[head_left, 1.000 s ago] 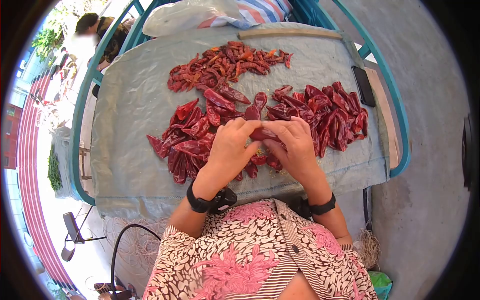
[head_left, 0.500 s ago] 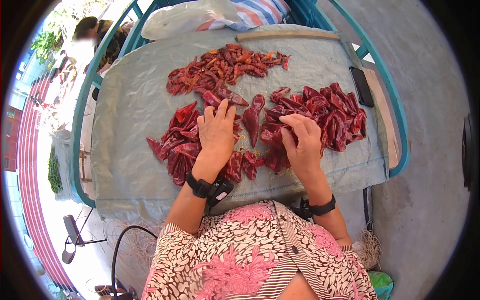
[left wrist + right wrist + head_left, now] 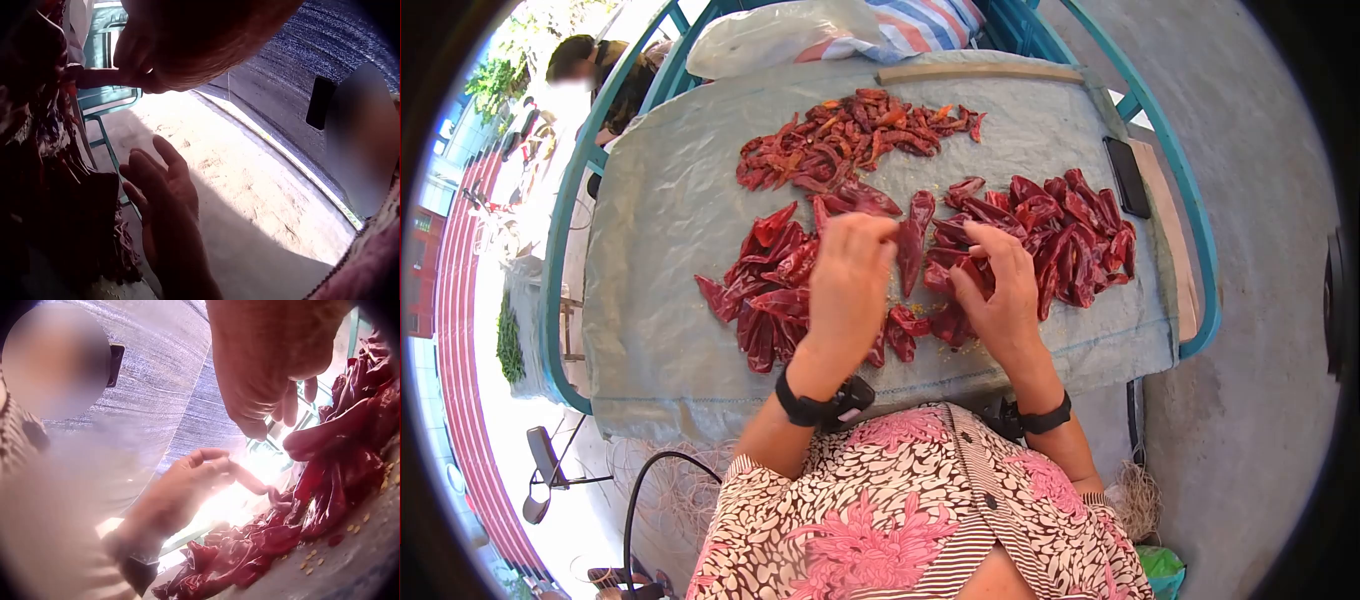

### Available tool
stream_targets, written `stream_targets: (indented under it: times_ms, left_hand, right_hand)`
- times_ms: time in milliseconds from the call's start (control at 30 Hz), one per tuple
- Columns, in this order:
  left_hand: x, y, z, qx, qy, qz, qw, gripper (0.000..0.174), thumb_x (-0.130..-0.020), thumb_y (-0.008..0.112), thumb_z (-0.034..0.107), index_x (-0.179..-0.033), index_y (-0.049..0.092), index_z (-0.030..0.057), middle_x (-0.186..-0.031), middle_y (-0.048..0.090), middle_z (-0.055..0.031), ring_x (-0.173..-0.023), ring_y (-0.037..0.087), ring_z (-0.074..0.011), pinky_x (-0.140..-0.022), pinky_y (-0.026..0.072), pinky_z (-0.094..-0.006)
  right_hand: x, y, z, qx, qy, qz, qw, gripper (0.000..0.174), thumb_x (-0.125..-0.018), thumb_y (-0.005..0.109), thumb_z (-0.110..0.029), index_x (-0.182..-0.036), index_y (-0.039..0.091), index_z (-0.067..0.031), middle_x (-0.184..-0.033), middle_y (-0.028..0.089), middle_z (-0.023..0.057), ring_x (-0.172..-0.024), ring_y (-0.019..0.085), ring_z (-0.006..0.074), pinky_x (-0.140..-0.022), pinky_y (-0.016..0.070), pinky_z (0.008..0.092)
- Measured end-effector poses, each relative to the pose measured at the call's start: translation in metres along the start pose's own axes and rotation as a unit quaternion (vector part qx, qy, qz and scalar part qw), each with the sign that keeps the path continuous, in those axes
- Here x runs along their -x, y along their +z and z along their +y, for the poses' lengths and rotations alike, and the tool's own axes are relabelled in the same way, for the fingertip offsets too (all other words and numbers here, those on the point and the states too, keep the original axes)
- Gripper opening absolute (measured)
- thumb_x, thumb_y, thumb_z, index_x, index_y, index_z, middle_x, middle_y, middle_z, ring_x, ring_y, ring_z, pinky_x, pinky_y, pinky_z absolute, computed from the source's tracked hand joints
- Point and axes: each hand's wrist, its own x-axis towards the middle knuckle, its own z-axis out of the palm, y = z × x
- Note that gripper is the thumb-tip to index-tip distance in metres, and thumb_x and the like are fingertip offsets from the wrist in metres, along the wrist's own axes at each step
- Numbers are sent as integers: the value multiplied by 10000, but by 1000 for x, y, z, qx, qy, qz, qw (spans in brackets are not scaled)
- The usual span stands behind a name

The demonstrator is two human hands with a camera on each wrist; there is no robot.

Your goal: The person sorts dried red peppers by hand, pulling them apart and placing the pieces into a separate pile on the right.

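Note:
Over the middle of the cloth, my left hand (image 3: pixel 850 295) hangs with bent fingers; in the left wrist view it pinches a slender reddish pepper (image 3: pixel 99 78), mostly hidden from above by the hand. My right hand (image 3: pixel 1005 295) is beside the right-hand heap of large dark red peppers (image 3: pixel 1070 235), thumb and loosely curved fingers apart, with nothing visible gripped. One long pepper (image 3: pixel 913 240) lies between the hands. Another heap of large peppers (image 3: pixel 772 290) is left of my left hand. Smaller, wrinkled peppers (image 3: pixel 850 135) form a pile farther back.
The grey-green cloth (image 3: pixel 660 230) lies inside a teal metal frame (image 3: pixel 555 270). A black phone (image 3: pixel 1127 177) is at its right edge, a wooden strip (image 3: pixel 980 70) at the back beside bags (image 3: pixel 780 35). Another person (image 3: pixel 615 75) is at the upper left.
My hands have parted from the pepper they held together. The left first spread over the left-hand peppers, then rose slightly right with fingers bent; the right stayed near its heap.

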Motion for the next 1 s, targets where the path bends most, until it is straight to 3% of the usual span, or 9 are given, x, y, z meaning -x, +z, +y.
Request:
stream_targets:
  times_ms: [33,133,233,467,567,667,767,867,1000]
  left_hand:
    - [1,2,7,25,33,-12,999,265,-911,679,-14,-1165,641,50,-1138,633,-142,-1039,628,-352,-878,532,-417]
    - [8,14,16,167,45,-82,981,276,-903,680,-27,-1170,638,28,-1142,643,-148,-1078,634,-352,-907,535,-423]
    - [2,18,6,139,81,-86,983,297,-898,686,-25,-1186,631,25,-1157,640,-150,-1060,634,-353,-901,534,-424]
    - [3,23,-43,-141,-39,-101,984,476,-902,654,23,-1370,580,67,-1349,570,-187,-1244,519,-397,-1048,431,-488]
    - [2,35,-54,-222,-32,-92,970,651,-877,628,-18,-1494,504,147,-1503,473,-201,-1304,472,-417,-1068,413,-515]
    - [2,37,-58,-271,-30,-166,948,748,-849,629,-25,-1534,468,231,-1584,402,-205,-1331,462,-403,-1088,390,-529]
    - [5,40,-64,-294,-19,-166,941,748,-830,652,9,-1513,491,265,-1587,397,-212,-1316,477,-387,-1085,382,-518]
    - [0,37,-63,-297,-65,-190,934,713,-837,667,66,-1503,498,257,-1575,418,-215,-1292,492,-375,-1058,391,-501]
    - [3,41,-72,-317,-41,-159,934,661,-810,739,125,-1436,550,226,-1511,462,-203,-1191,538,-370,-997,416,-492]
  right_hand:
    - [-2,1,-5,-26,11,5,1000,442,-840,728,-30,-1268,661,-118,-1188,688,88,-1134,615,299,-1073,405,470]
    - [-9,1,-10,27,-74,-2,997,487,-840,711,-7,-1308,640,-120,-1198,692,81,-1136,622,289,-1113,373,504]
    - [-2,0,8,78,-80,-58,992,472,-848,690,11,-1299,646,-120,-1179,699,62,-1107,630,272,-1117,365,521]
    - [-3,-5,15,78,-36,-15,996,381,-894,670,-16,-1255,675,-136,-1127,706,41,-1068,631,245,-1122,356,522]
    - [-1,0,15,122,-37,-41,991,394,-890,696,-57,-1273,664,-140,-1150,698,54,-1100,623,251,-1128,347,521]
    - [2,3,16,128,-7,-53,990,421,-886,710,-87,-1299,647,-143,-1182,685,69,-1142,610,258,-1132,342,517]
    - [2,3,15,129,-3,-57,990,445,-887,710,-93,-1322,630,-147,-1208,674,78,-1170,603,265,-1136,339,517]
    - [3,2,16,123,-3,-71,990,441,-891,708,-97,-1322,629,-146,-1203,674,80,-1181,599,264,-1139,336,516]
    - [5,3,14,123,-5,-70,990,434,-893,709,-98,-1317,629,-145,-1206,672,84,-1181,601,263,-1140,335,513]
